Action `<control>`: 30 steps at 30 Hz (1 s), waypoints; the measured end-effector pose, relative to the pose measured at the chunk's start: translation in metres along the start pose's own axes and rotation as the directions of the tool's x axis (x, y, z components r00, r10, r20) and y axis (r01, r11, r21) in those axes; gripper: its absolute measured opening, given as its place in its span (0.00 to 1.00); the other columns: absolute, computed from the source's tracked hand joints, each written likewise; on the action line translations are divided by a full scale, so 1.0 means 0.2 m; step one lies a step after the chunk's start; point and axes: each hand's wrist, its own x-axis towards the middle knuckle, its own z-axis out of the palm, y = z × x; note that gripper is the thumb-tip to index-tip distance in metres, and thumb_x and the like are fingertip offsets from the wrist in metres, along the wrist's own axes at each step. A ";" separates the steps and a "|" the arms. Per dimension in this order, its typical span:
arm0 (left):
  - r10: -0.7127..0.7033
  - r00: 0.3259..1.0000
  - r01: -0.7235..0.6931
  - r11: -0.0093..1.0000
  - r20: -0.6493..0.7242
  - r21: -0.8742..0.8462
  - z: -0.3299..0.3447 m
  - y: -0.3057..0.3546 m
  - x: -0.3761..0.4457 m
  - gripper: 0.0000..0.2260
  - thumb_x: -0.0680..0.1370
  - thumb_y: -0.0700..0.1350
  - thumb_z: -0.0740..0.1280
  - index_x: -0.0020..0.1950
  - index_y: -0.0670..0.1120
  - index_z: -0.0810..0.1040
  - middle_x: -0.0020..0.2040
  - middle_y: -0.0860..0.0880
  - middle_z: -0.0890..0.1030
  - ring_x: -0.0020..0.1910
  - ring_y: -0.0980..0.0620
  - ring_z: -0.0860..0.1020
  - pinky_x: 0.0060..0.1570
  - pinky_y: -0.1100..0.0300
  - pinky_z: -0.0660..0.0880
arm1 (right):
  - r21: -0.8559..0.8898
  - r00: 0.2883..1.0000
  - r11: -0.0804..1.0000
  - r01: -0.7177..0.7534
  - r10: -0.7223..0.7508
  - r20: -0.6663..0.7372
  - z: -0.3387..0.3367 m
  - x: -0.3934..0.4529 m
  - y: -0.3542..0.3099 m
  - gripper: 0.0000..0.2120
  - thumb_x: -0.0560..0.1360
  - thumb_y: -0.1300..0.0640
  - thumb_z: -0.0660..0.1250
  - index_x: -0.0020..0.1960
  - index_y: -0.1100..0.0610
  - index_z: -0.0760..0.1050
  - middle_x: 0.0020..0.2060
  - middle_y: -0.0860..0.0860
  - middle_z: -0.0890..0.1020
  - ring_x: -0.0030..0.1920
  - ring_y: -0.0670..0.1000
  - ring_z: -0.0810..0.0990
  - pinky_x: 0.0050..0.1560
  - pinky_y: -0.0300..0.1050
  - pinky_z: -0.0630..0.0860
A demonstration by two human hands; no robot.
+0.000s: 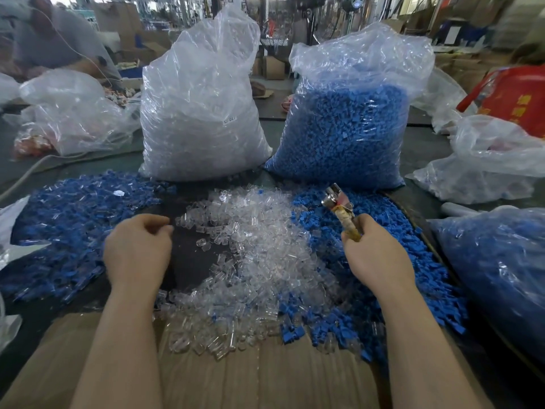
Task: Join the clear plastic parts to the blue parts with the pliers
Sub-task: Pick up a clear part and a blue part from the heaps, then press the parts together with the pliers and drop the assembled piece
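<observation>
right hand (pixel 376 255) grips the pliers (pixel 343 209) by the handles, fingers curled round them, metal head sticking up & away from the knuckles, over the pile of blue parts (pixel 392 261). can't tell if anything sits in the pliers' tip, it's blurred. left hand (pixel 137 250) hangs w/ fingers curled in loosely, fingertips (pixel 160 227) close together just left of the pile of clear parts (pixel 259 261); can't tell whether a small piece is pinched there, nothing plainly shows. clear parts pile is the landmark: centre of the table (pixel 188 261), between both hands. blue parts lie right of it, touching & mixing at the near edge. left of it, past a bare dark patch of table, a pile of mixed blue and clear pieces (pixel 73 219). behind it stand 2 big plastic bags, upright: bag of clear parts (pixel 200 113) back-left, bag of blue parts (pixel 345 125) back-right. near side of it, some clear bits spill onto a cardboard box (pixel 250 376). far right of it, another bag of blue (pixel 498 267), lying low.
</observation>
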 end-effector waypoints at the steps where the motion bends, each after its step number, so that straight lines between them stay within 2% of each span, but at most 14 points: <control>1: 0.016 0.998 -0.017 1.000 0.066 0.014 0.01 0.03 -0.01 0.07 0.77 0.49 0.71 0.53 0.50 0.84 0.52 0.47 0.84 0.53 0.44 0.78 0.50 0.51 0.74 | 0.003 1.000 1.000 -0.010 0.010 -0.005 0.00 0.00 0.00 0.05 0.81 0.48 0.58 0.52 0.48 0.68 0.37 0.51 0.78 0.37 0.55 0.77 0.34 0.48 0.71; 4: 0.011 0.968 -0.035 0.995 0.249 0.093 0.07 0.09 -0.05 0.15 0.75 0.57 0.71 0.56 0.50 0.82 0.53 0.48 0.83 0.53 0.46 0.79 0.51 0.51 0.76 | 0.050 0.998 0.998 -0.038 0.040 -0.041 0.00 0.01 0.01 0.05 0.81 0.49 0.59 0.48 0.49 0.69 0.37 0.51 0.78 0.36 0.54 0.76 0.32 0.47 0.68; 6: -0.001 0.956 -0.047 0.986 0.293 0.157 0.11 0.09 -0.08 0.18 0.75 0.58 0.71 0.59 0.49 0.81 0.55 0.47 0.83 0.54 0.44 0.79 0.53 0.50 0.76 | 0.086 0.995 0.995 -0.051 0.058 -0.082 0.00 0.01 0.01 0.08 0.81 0.49 0.60 0.44 0.50 0.69 0.36 0.51 0.77 0.35 0.54 0.75 0.31 0.46 0.66; 10: -0.012 0.959 -0.045 0.980 0.282 0.195 0.13 0.10 -0.09 0.12 0.76 0.51 0.72 0.57 0.49 0.81 0.56 0.45 0.81 0.55 0.44 0.78 0.51 0.50 0.75 | 0.047 0.989 0.996 -0.082 0.087 -0.121 -0.01 0.02 0.03 0.09 0.79 0.51 0.63 0.41 0.52 0.70 0.34 0.52 0.76 0.33 0.53 0.74 0.28 0.44 0.63; 13: -0.019 0.957 -0.027 0.987 0.288 0.155 0.13 0.09 -0.08 0.08 0.76 0.49 0.73 0.52 0.50 0.78 0.51 0.48 0.80 0.50 0.47 0.76 0.46 0.53 0.72 | -0.031 0.990 0.992 -0.119 0.116 -0.078 -0.01 0.02 0.03 0.09 0.78 0.51 0.64 0.43 0.55 0.71 0.34 0.52 0.75 0.32 0.52 0.73 0.28 0.43 0.62; 16: 0.009 0.971 -0.012 1.000 0.240 0.011 0.12 0.08 -0.07 0.07 0.75 0.47 0.73 0.48 0.51 0.75 0.40 0.54 0.75 0.41 0.52 0.73 0.41 0.55 0.68 | -0.104 0.983 0.979 -0.176 0.169 -0.078 -0.01 0.01 0.03 0.07 0.77 0.54 0.65 0.44 0.56 0.70 0.35 0.53 0.73 0.32 0.51 0.70 0.27 0.43 0.60; 19: 0.034 0.980 0.012 0.973 0.198 -0.230 0.09 0.10 -0.07 0.07 0.74 0.46 0.74 0.47 0.51 0.77 0.42 0.53 0.79 0.47 0.49 0.78 0.47 0.51 0.75 | -0.149 0.965 0.956 -0.254 0.239 -0.112 -0.02 0.00 0.04 0.07 0.76 0.56 0.66 0.48 0.57 0.69 0.35 0.52 0.71 0.31 0.51 0.67 0.27 0.42 0.59; 22: 0.051 0.964 0.084 0.875 0.263 -0.476 0.08 0.14 -0.08 0.08 0.72 0.44 0.76 0.46 0.51 0.80 0.42 0.49 0.84 0.45 0.47 0.83 0.52 0.46 0.80 | -0.183 0.961 0.946 -0.269 0.250 -0.120 -0.01 0.00 0.05 0.11 0.76 0.56 0.67 0.54 0.59 0.70 0.41 0.55 0.73 0.32 0.53 0.68 0.27 0.43 0.60; 24: 0.072 0.940 0.152 0.786 0.334 -0.599 0.07 0.17 -0.09 0.08 0.72 0.41 0.77 0.47 0.50 0.82 0.42 0.46 0.85 0.42 0.49 0.84 0.50 0.50 0.81 | -0.196 0.968 0.950 -0.244 0.227 -0.107 0.00 -0.01 0.06 0.09 0.76 0.56 0.67 0.50 0.59 0.69 0.42 0.55 0.74 0.35 0.55 0.70 0.29 0.44 0.62; 26: 0.095 0.916 0.205 0.722 0.389 -0.661 0.07 0.20 -0.11 0.07 0.73 0.40 0.76 0.48 0.50 0.83 0.41 0.48 0.86 0.40 0.52 0.84 0.48 0.53 0.82 | -0.215 0.975 0.951 -0.224 0.214 -0.067 0.01 0.00 0.05 0.09 0.76 0.56 0.67 0.42 0.57 0.67 0.38 0.53 0.73 0.33 0.54 0.71 0.29 0.44 0.63; 30: 0.127 0.891 0.251 0.662 0.436 -0.706 0.06 0.26 -0.15 0.08 0.74 0.39 0.74 0.50 0.49 0.84 0.39 0.50 0.86 0.38 0.55 0.85 0.43 0.59 0.81 | -0.235 0.978 0.950 -0.205 0.210 0.000 0.03 0.00 0.03 0.10 0.74 0.57 0.68 0.38 0.56 0.69 0.35 0.53 0.75 0.32 0.53 0.73 0.29 0.43 0.67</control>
